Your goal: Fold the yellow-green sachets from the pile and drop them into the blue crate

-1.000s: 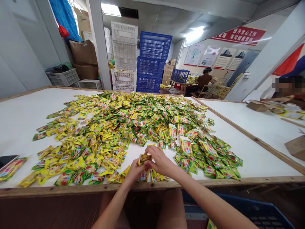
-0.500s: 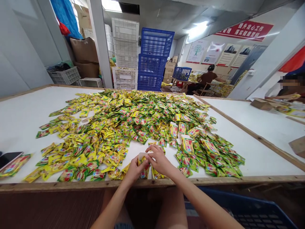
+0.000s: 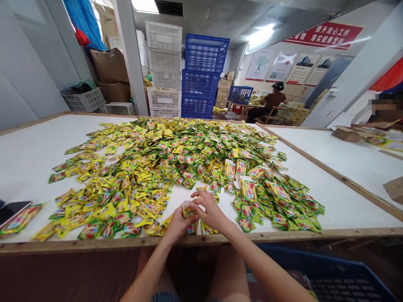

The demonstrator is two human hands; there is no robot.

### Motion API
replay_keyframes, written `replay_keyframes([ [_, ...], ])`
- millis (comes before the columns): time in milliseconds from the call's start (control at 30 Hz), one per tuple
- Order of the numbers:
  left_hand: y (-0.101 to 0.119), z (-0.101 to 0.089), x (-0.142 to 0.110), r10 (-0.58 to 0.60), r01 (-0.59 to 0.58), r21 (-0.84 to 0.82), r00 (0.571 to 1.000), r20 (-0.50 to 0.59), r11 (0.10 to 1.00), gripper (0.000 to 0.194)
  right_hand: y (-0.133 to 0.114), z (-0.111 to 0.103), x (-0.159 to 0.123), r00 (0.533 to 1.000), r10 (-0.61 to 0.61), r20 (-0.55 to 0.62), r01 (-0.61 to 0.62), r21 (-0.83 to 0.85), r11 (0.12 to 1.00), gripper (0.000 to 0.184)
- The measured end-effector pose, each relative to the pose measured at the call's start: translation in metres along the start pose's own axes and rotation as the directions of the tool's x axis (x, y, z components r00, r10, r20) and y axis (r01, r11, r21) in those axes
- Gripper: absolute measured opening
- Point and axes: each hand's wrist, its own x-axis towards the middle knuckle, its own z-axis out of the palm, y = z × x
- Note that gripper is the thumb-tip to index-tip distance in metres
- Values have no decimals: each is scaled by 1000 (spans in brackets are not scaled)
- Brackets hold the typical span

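Two bare hands at the near edge of the white table (image 3: 30, 147), both on one small box (image 3: 187, 209). Left hand (image 3: 176, 226) is closed around the box, thumb across its front. Right hand (image 3: 209, 209) has curled fingers at the top of the box; can't tell if they pinch it or only touch. Box is just above the table's wooden rim (image 3: 119, 243), mostly covered by fingers.

Yellow and green packets (image 3: 176, 157) are heaped beyond the hands and spread to both sides. Several printed cartons (image 3: 248, 190) lie on the heap, right of the hands. Phone (image 3: 13, 212) at far left, beside a larger packet (image 3: 22, 220). Blue basket (image 3: 343, 282) below the table, lower right. Person in a brown top (image 3: 273, 100) sits in back, past the stacked blue crates (image 3: 203, 84).
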Motion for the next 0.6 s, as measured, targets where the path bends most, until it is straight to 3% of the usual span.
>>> replay_keyframes([
  [167, 0, 2, 0, 36, -33, 77, 999, -39, 996, 32, -5, 13, 1, 998, -13, 59, 16, -60, 998, 22],
  [300, 0, -1, -1, 63, -53, 127, 996, -70, 990, 46, -3, 16, 1, 997, 26, 72, -25, -17, 1000, 19],
  [400, -1, -3, -2, 28, -25, 115, 999, -24, 993, 48, 3, 15, -6, 992, 125, -28, -116, 203, 972, 8],
  [500, -3, -1, -1, -23, 21, 87, 1000, 14, 996, 44, 10, 20, -21, 954, 268, -135, -167, 504, 847, 20],
  [600, -3, 1, -2, -18, 14, 56, 998, 60, 998, 47, 13, 32, -37, 912, 372, -175, -166, 672, 721, 28],
])
